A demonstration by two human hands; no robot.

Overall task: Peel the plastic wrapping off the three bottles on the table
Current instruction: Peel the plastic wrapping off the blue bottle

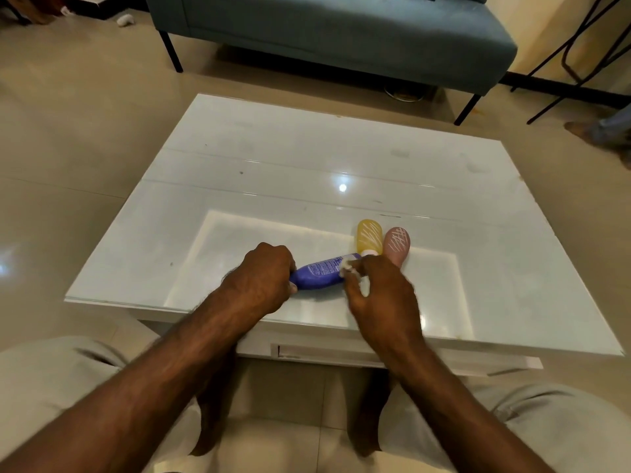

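Observation:
A purple bottle [321, 275] lies on its side near the front of the white glass table [307, 158]. My left hand [264, 280] grips its left end. My right hand [379, 291] pinches at the bottle's cap end, where a bit of whitish plastic shows between the fingers. Just behind my right hand stand a yellow bottle [368, 236] and a pink bottle [396, 245], side by side and touching, their lower parts hidden by my hand.
A teal sofa [341, 32] stands beyond the table's far edge. Black metal legs of a stand [577, 56] are at the far right, and another person's foot [594, 131] rests on the floor there. My knees sit under the table's front edge.

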